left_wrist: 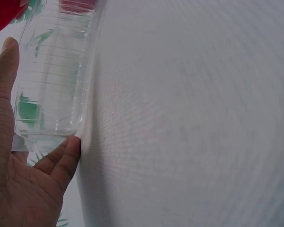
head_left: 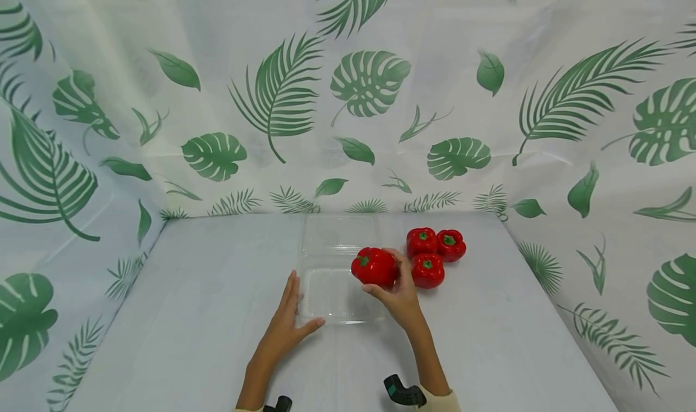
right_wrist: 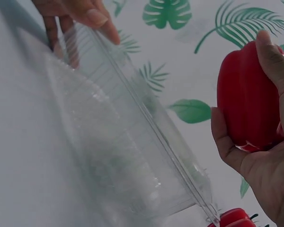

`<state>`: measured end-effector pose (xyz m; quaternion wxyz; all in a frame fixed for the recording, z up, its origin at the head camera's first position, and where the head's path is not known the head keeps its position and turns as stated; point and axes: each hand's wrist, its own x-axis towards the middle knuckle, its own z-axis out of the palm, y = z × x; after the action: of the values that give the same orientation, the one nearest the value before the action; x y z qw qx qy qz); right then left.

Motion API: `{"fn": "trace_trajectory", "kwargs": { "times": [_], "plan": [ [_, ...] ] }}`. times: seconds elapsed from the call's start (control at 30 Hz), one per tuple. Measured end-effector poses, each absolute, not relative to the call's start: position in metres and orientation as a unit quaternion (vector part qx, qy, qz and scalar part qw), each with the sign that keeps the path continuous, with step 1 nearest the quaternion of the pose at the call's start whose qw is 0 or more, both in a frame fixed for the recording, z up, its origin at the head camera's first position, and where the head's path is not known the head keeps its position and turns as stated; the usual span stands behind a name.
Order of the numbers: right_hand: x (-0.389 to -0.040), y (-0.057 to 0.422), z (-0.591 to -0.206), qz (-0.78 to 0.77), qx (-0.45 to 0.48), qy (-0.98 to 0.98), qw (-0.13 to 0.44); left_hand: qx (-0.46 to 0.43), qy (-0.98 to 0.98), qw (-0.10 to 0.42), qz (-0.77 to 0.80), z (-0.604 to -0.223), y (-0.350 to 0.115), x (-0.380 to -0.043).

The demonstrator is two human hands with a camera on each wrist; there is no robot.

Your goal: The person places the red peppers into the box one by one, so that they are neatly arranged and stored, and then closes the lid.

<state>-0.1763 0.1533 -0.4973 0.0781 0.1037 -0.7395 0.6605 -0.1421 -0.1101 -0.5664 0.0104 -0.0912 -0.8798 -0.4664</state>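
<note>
My right hand (head_left: 401, 291) grips a red bell pepper (head_left: 374, 267), its green stem turned to the left, above the right part of a clear plastic clamshell container (head_left: 326, 294). In the right wrist view the thumb and fingers wrap the pepper (right_wrist: 248, 94) from both sides. The container lies with its lid (head_left: 339, 231) folded back, away from me. At the container's left side, my left hand (head_left: 285, 321) has its fingers straight along the wall and its thumb out by the front corner. The left wrist view has those fingertips (left_wrist: 73, 144) right at the container's edge.
Three more red bell peppers (head_left: 426, 270) sit grouped on the white table (head_left: 206, 315), right of the container. Behind the table hangs a white sheet (head_left: 413, 176) printed with green leaves, which also covers both sides. A dark band (head_left: 403, 392) is worn at the right wrist.
</note>
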Motion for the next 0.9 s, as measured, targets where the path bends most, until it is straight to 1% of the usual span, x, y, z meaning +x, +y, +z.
{"fn": "trace_trajectory", "kwargs": {
  "times": [0.3, 0.43, 0.8, 0.9],
  "plan": [
    [-0.184, 0.142, -0.503, 0.622, 0.12, -0.774, 0.017, -0.085, -0.88, 0.011, -0.467, -0.568, -0.111, -0.142],
    [-0.188, 0.136, -0.505, 0.609, 0.121, -0.784, 0.001, -0.08, -0.88, 0.007, -0.468, -0.567, -0.111, -0.142],
    [-0.196, 0.116, -0.519, 0.572, 0.084, -0.816, -0.004, -0.081, -0.875, 0.01, -0.477, -0.569, -0.11, -0.143],
    [-0.198, 0.111, -0.523, 0.556, 0.09, -0.826, 0.006, -0.08, -0.876, 0.011, -0.475, -0.568, -0.11, -0.144]
  ]
}}
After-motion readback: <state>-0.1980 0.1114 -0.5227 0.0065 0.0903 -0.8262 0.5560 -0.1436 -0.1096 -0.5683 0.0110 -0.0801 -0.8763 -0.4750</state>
